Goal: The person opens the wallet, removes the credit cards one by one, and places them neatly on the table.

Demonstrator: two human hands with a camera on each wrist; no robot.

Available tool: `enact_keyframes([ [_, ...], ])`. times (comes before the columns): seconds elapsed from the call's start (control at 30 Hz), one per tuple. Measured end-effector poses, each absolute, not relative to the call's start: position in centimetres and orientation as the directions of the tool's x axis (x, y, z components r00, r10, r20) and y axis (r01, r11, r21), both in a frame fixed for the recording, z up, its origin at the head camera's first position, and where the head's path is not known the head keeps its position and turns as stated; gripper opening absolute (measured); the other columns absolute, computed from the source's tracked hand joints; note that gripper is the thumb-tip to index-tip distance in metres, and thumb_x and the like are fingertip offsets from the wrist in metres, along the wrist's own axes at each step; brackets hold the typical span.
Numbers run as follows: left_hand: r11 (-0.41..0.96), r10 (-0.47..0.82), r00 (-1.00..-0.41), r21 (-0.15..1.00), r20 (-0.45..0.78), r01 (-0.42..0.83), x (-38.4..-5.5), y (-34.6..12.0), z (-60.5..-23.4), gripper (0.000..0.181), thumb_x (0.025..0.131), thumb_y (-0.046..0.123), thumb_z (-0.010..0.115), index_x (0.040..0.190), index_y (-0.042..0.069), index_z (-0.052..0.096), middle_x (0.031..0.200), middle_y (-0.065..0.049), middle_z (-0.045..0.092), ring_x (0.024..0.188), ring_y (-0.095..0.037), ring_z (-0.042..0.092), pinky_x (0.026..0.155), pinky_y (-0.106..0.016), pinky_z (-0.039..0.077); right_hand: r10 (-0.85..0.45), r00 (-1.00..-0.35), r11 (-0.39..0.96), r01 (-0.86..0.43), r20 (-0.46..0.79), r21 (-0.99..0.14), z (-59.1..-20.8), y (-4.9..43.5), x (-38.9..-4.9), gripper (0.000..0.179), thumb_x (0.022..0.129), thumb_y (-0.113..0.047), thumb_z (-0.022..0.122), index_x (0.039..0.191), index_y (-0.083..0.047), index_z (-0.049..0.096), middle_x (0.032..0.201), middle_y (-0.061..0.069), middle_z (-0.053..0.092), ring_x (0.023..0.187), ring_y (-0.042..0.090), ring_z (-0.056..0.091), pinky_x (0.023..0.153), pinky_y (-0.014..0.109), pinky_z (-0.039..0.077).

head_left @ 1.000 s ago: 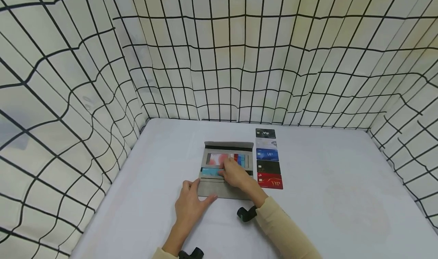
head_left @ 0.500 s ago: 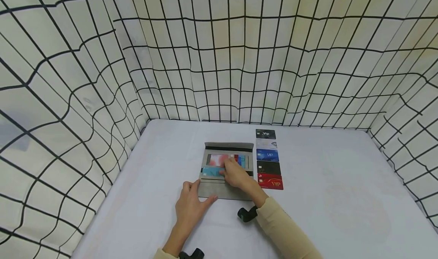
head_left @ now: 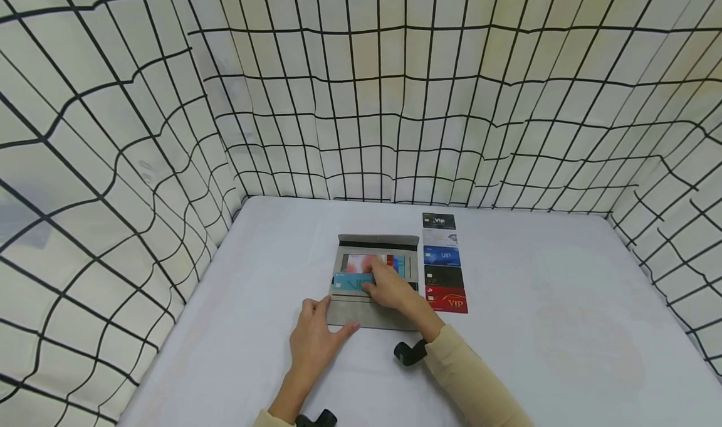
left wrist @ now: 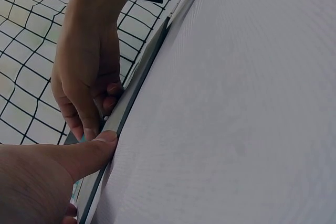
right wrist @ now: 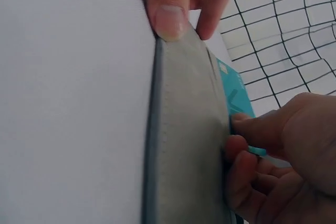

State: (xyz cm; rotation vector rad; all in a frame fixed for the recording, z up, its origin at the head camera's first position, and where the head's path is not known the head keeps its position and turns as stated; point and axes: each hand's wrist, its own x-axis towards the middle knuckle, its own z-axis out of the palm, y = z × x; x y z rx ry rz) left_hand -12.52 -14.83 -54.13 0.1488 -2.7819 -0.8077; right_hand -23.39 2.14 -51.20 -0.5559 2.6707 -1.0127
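A grey, opened card wallet [head_left: 361, 313] lies on the white tabletop in the head view. My left hand [head_left: 316, 334] holds its near left corner, thumb at the front edge and fingers at the left side. Over the wallet's middle, my right hand [head_left: 390, 286] pinches a light blue card [head_left: 351, 281] by its right part, which the fingers hide. In the right wrist view this blue card [right wrist: 239, 93] stands up from behind the wallet's flap [right wrist: 189, 114]. A pink and white card [head_left: 356, 263] shows behind it in the wallet's window.
Right of the wallet several cards lie in a column, from a black card [head_left: 439, 221] at the back to a red card [head_left: 446, 300] in front. Black netting [head_left: 395, 113] over white cloth surrounds the table [head_left: 541, 326] at the back and sides.
More of the light blue card shows above its slot, and its lettering has come into sight, raised by my right hand. My left hand and the wallet look unmoved.
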Motion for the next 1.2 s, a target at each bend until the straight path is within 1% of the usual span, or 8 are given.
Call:
enact_keyframes([
  [0.13, 0.843, -0.165, -0.966, 0.536, 0.198, -0.034, -12.5, -14.8, -54.1, 0.083, 0.073, 0.053, 0.085, 0.133, 0.001, 0.061, 0.104, -0.010, 0.051, 0.079, -0.019, 0.053, 0.055, -0.029, 0.042, -0.439, -0.895, 0.654, -0.254, -0.084, -0.713, -51.3, 2.5, -23.5, 0.031, 0.097, -0.012, 0.065, 0.124, -0.006, 0.051, 0.095, 0.010, 0.060, 0.070, 0.016, 0.057, 0.068, 0.030, 0.050],
  [0.2, 0.842, -0.166, -0.966, 0.539, 0.198, -0.034, -12.5, -14.8, -54.1, 0.083, 0.073, 0.053, 0.085, 0.133, 0.001, 0.061, 0.104, -0.009, 0.051, 0.078, -0.018, 0.052, 0.055, -0.029, 0.041, -0.430, -0.899, 0.645, -0.241, -0.083, -0.725, -51.3, 2.5, -23.5, 0.032, 0.098, -0.012, 0.064, 0.127, -0.005, 0.051, 0.095, 0.009, 0.060, 0.067, 0.014, 0.056, 0.066, 0.027, 0.048],
  [0.47, 0.840, -0.164, -0.968, 0.541, 0.192, -0.035, -12.5, -14.7, -54.1, 0.083, 0.073, 0.052, 0.085, 0.134, 0.000, 0.060, 0.103, -0.009, 0.050, 0.075, -0.015, 0.048, 0.053, -0.027, 0.038, -0.376, -0.922, 0.617, -0.178, -0.089, -0.767, -51.5, 2.4, -23.3, 0.037, 0.101, -0.016, 0.060, 0.132, -0.001, 0.046, 0.089, 0.009, 0.060, 0.064, 0.014, 0.057, 0.064, 0.028, 0.049],
  [0.67, 0.844, -0.166, -0.965, 0.535, 0.201, -0.034, -12.5, -14.7, -54.1, 0.083, 0.073, 0.053, 0.085, 0.133, 0.001, 0.061, 0.104, -0.008, 0.050, 0.075, -0.015, 0.048, 0.053, -0.026, 0.038, -0.395, -0.915, 0.588, -0.188, -0.076, -0.787, -51.5, 2.8, -23.2, 0.020, 0.101, -0.017, 0.060, 0.115, -0.006, 0.052, 0.075, 0.005, 0.057, 0.058, 0.013, 0.057, 0.060, 0.026, 0.047],
  [0.8, 0.847, -0.164, -0.961, 0.530, 0.221, -0.023, -12.4, -14.7, -54.2, 0.084, 0.072, 0.053, 0.085, 0.132, 0.000, 0.061, 0.102, -0.008, 0.050, 0.074, -0.014, 0.047, 0.053, -0.025, 0.037, -0.412, -0.909, 0.548, -0.186, -0.070, -0.815, -51.2, 3.3, -23.1, 0.014, 0.101, -0.018, 0.059, 0.109, -0.007, 0.055, 0.079, 0.006, 0.059, 0.061, 0.013, 0.059, 0.060, 0.026, 0.050],
  [0.93, 0.845, -0.164, -0.960, 0.534, 0.226, -0.018, -12.4, -14.7, -54.2, 0.083, 0.072, 0.052, 0.085, 0.132, -0.001, 0.061, 0.102, -0.008, 0.050, 0.075, -0.014, 0.047, 0.053, -0.025, 0.037, -0.394, -0.918, 0.539, -0.199, -0.036, -0.818, -50.8, 3.9, -23.0, 0.017, 0.102, -0.019, 0.058, 0.112, -0.005, 0.057, 0.088, 0.007, 0.060, 0.070, 0.014, 0.059, 0.065, 0.025, 0.053],
  [1.07, 0.842, -0.167, -0.963, 0.539, 0.210, -0.028, -12.4, -14.7, -54.2, 0.083, 0.073, 0.052, 0.085, 0.133, 0.000, 0.061, 0.104, -0.008, 0.050, 0.078, -0.015, 0.049, 0.055, -0.026, 0.040, -0.350, -0.936, 0.571, -0.224, 0.012, -0.789, -50.6, 4.7, -23.2, 0.022, 0.102, -0.022, 0.058, 0.116, -0.004, 0.059, 0.089, 0.006, 0.060, 0.077, 0.015, 0.055, 0.068, 0.026, 0.048],
  [1.2, 0.841, -0.168, -0.964, 0.540, 0.207, -0.031, -12.5, -14.8, -54.3, 0.084, 0.072, 0.052, 0.086, 0.133, -0.001, 0.061, 0.104, -0.008, 0.050, 0.078, -0.016, 0.050, 0.055, -0.027, 0.041, -0.307, -0.949, 0.570, -0.238, 0.065, -0.786, -50.5, 5.8, -23.7, 0.020, 0.103, -0.023, 0.058, 0.109, -0.005, 0.061, 0.083, 0.005, 0.057, 0.075, 0.015, 0.052, 0.064, 0.025, 0.043],
])
